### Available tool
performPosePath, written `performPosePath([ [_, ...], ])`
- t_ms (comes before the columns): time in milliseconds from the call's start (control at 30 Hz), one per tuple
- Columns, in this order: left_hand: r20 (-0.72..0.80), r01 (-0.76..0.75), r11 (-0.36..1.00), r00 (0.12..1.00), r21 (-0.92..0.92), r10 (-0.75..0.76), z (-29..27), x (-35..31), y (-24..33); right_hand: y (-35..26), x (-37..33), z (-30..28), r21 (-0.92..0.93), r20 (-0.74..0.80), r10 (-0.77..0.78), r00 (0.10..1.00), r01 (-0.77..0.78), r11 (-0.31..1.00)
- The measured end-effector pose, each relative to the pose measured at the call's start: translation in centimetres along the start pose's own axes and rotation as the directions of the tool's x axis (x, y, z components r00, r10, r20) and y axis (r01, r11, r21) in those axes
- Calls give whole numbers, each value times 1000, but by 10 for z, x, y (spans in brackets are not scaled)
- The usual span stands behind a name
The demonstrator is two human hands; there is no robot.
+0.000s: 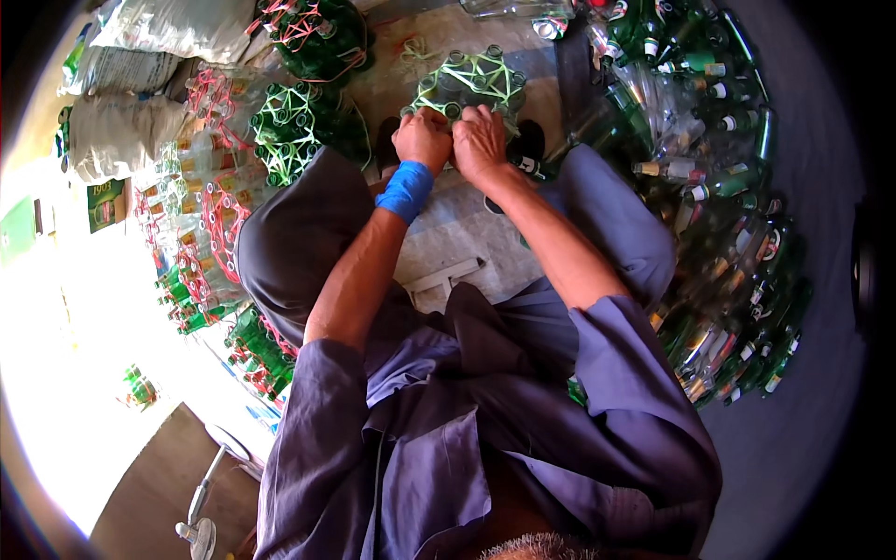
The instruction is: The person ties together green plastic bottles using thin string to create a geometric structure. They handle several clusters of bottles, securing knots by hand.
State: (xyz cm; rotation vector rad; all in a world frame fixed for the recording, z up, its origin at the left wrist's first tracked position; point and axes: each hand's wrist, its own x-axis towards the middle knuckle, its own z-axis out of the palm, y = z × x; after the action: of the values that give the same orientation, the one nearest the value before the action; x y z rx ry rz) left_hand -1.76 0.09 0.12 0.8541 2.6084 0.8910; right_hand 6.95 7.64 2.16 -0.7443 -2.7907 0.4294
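Observation:
A bundle of clear glass bottles [478, 89] stands upright on the floor between my feet, pale green string [511, 82] laced around the bottle necks. Both hands are at its near edge, close together. My left hand [422, 140], with a blue wrap [406, 191] around the wrist, is closed with its fingers curled at the string. Beside it, my right hand [480, 146] is bent and closed at the same edge. The fingertips and the bit of string between them are mostly hidden by the hands.
Tied bundles of green bottles [297, 126] stand at the left, with more red-strung bottles [222, 219] behind. Loose green and clear bottles [719, 191] are heaped along the right. Stuffed sacks [121, 135] lie at far left. A loose tangle of string [417, 49] lies beyond the bundle.

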Motion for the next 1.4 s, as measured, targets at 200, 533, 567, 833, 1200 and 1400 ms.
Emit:
performPosePath([
  [200,15,-68,998,998,-18,69,-3,0,-3,10,8,8,81,-69,-74,995,79,994],
  [533,5,-154,984,988,-87,155,-10,-7,-4,10,14,1,221,2,54,999,-53,974],
  [567,3,-153,984,988,-89,154,-9,-6,-6,10,16,1,219,11,70,998,-70,973],
  [833,-15,-138,981,990,-133,138,-8,-12,-4,-2,42,-13,116,363,353,862,-417,901],
  [1200,6,-72,991,997,-115,73,-4,-11,0,12,37,-19,129,445,298,844,-390,912],
  [1400,49,-69,986,996,-153,77,0,-7,-8,13,28,-12,189,320,266,909,-337,923],
])
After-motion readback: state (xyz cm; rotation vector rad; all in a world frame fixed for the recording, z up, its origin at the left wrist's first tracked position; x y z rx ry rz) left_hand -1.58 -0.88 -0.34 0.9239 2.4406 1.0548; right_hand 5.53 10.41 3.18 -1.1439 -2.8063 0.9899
